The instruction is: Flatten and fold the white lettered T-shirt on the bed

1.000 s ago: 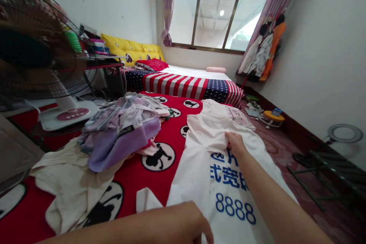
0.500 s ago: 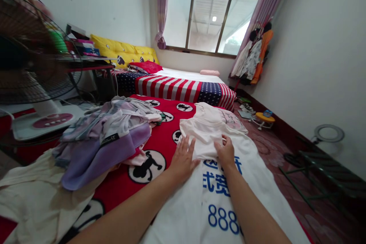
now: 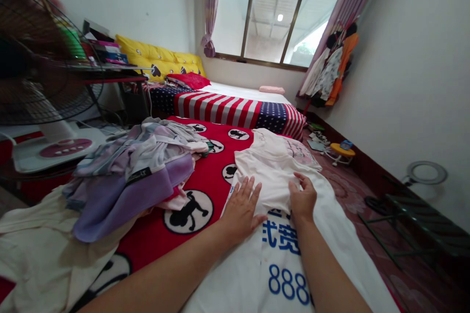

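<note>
Red cloth (image 3: 213, 176) with round figure patches spreads beneath the work, and beyond it stand a bed (image 3: 220, 110) in a striped, starred cover and a window (image 3: 271, 19). White shirt (image 3: 273, 171) lies lengthwise on the cloth, right of centre, next to a pink-printed garment (image 3: 301, 150) at its far end. On its left sits a heap of clothes (image 3: 150, 156), lavender and grey, with cream fabric (image 3: 44, 249) spread below, near the left forearm. A fan (image 3: 60, 132) stands in front of the boxes (image 3: 110, 51) at far left. Rightward, on the floor, are a yellow-topped stool (image 3: 343, 151) and a ring-shaped stand (image 3: 426, 173).

Left hand (image 3: 242, 208) rests flat on the shirt, fingers spread and gripping nothing. Right hand (image 3: 304, 198) touches it with bent fingers; whether they pinch a fold, I cannot tell.

Right forearm covers part of the blue lettering. The shirt's near end, the cream fabric and the fan are cut off by the frame; the fan's blades are blurred, and the dark rack (image 3: 422, 215) is hard to make out.
</note>
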Demonstrator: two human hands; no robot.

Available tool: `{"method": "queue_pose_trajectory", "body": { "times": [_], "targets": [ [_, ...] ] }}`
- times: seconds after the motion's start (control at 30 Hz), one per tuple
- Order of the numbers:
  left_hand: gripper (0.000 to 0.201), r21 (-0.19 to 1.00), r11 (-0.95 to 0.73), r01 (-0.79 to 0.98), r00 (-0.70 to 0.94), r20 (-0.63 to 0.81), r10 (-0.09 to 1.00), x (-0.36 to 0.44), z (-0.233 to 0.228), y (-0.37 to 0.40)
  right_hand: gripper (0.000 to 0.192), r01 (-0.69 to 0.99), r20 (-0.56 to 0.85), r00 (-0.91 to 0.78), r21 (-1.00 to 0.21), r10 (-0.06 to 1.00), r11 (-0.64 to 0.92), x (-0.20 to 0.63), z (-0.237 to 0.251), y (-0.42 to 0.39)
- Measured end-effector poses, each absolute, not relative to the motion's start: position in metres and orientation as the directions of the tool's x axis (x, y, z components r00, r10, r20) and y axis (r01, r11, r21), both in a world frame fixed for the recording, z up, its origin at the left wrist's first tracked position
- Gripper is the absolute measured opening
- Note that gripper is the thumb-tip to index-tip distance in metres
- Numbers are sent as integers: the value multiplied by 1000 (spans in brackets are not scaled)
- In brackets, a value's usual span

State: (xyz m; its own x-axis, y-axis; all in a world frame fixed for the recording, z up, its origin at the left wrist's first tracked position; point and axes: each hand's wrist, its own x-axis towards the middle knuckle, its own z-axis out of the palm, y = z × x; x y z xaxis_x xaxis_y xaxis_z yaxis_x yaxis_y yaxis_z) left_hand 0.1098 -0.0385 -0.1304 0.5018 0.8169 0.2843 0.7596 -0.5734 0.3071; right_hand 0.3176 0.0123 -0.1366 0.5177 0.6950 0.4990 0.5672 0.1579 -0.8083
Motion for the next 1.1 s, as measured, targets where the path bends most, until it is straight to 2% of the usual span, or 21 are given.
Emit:
{"method": "queue_pose_trajectory", "body": {
  "times": [0.1,0.17,0.33,0.4,0.47,0.53,0.6,0.67,0.73,0.83,1.1],
  "targets": [
    [81,320,-520,792,486,185,854,111,-130,-42,36,755,430,416,-654,801,-41,318,-131,8],
    [80,326,-508,797,476,177,861,111,-133,-44,33,835,343,380,-526,859,-159,317,-123,6],
    [76,352,-519,779,463,235,855,111,-139,-44,36,889,145,413,-279,899,-363,313,-105,-2],
    [75,373,-513,773,464,219,859,110,-138,-45,32,908,149,402,-191,904,-372,314,-100,-5],
    [74,398,-510,762,471,199,859,110,-134,-46,27,928,253,372,-126,893,-351,315,-95,-4],
    [73,421,-510,751,476,190,859,110,-130,-47,27,961,391,278,-114,878,-253,312,-87,5],
    [72,436,-507,744,476,187,859,109,-127,-49,27,986,454,125,-158,882,-59,303,-78,23],
    [71,448,-501,741,470,187,863,109,-126,-49,27,959,429,-13,-249,903,132,286,-70,49],
    [72,462,-499,733,465,194,863,109,-126,-49,29,916,376,-78,-339,923,216,265,-65,79],
    [74,479,-505,718,472,198,859,108,-127,-48,26,898,331,-92,-381,939,222,235,-69,119],
    [78,544,-470,695,425,216,879,110,-131,-51,18,937,237,-2,-338,971,85,230,-86,154]
  ]
}}
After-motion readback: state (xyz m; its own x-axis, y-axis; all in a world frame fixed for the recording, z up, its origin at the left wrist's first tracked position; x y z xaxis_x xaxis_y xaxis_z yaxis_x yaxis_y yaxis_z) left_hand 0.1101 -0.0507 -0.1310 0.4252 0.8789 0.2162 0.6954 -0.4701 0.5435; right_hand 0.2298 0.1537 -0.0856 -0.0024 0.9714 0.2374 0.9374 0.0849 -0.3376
